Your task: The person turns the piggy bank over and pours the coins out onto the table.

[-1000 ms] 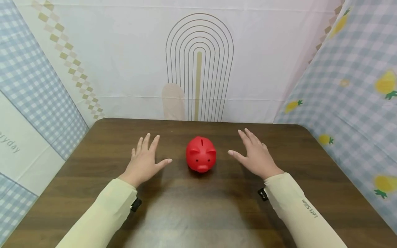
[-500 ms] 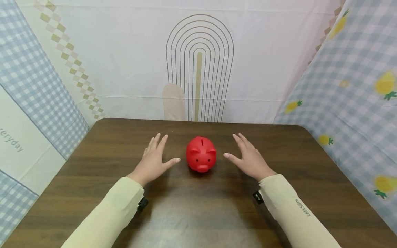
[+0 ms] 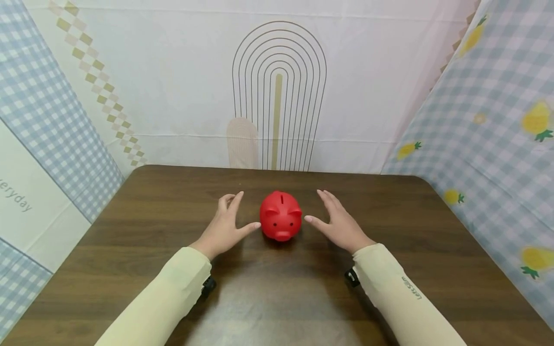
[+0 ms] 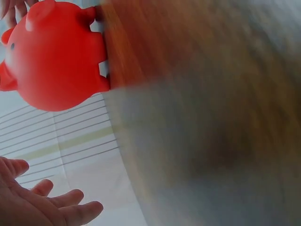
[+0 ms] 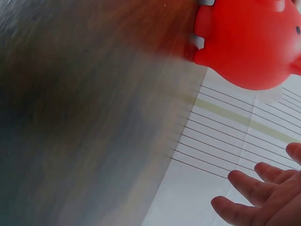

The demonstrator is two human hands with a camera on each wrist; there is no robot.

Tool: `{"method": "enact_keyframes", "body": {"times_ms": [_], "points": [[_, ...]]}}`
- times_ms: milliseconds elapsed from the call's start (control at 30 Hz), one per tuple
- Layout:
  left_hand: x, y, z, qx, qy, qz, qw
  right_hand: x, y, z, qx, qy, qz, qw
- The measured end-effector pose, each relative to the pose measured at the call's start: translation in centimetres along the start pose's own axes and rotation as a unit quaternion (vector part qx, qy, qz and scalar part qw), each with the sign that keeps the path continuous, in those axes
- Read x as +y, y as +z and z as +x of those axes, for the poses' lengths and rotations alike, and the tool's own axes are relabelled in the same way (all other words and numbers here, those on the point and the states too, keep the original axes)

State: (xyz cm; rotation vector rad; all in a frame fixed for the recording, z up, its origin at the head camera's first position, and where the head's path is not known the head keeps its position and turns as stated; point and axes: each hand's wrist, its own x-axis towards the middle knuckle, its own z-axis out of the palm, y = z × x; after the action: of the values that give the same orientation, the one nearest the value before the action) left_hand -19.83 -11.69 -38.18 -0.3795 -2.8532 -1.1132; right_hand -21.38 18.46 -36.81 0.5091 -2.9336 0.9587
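Observation:
A red piggy bank [image 3: 280, 216] stands upright on the brown wooden table, its snout toward me and a dark coin slot on top. To its left is my left hand [image 3: 222, 228], fingers spread and slightly bent, thumb tip close to the pig's side; whether it touches cannot be told. On the other side my right hand [image 3: 342, 223] faces the pig with a small gap, fingers extended and thumb out. Both wrist views show the piggy bank [image 4: 59, 54] on its short legs, with the left hand [image 4: 37, 202] and the right hand [image 5: 270, 197] apart from it. Neither hand holds anything.
The dark wooden table [image 3: 277, 293] reaches back to a white cloth backdrop [image 3: 173, 72] printed with arches. Blue checked cloth [image 3: 497, 120] with yellow fruit prints hangs on the right, and more checked cloth [image 3: 43, 72] on the left. A black wrist device [image 3: 352, 277] sits below the right sleeve.
Both hands have moved inward toward the piggy bank, the left one rightward and the right one leftward. The left fingers have bent a little. The piggy bank has stayed in place.

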Motion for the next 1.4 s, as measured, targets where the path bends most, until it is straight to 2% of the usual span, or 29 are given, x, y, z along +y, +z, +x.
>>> {"method": "enact_keyframes", "body": {"times_ms": [400,633,967,1400], "points": [[0.3,1.0,0.2,-0.018,-0.004,-0.022,0.9996,-0.4,1.2,0.5,-0.009,0.013,0.051,0.9986],[0.8,1.4,0.3,-0.032,-0.020,-0.029,0.9989,-0.9,1.9,0.7,-0.014,0.028,0.091,0.9954],[1.5,2.0,0.7,-0.038,-0.019,-0.054,0.9976,-1.3,2.4,0.8,-0.014,0.030,0.113,0.9930],[1.9,3.1,1.2,-0.050,-0.033,-0.096,0.9936,-1.3,3.1,1.3,-0.026,0.047,0.135,0.9894]]}}
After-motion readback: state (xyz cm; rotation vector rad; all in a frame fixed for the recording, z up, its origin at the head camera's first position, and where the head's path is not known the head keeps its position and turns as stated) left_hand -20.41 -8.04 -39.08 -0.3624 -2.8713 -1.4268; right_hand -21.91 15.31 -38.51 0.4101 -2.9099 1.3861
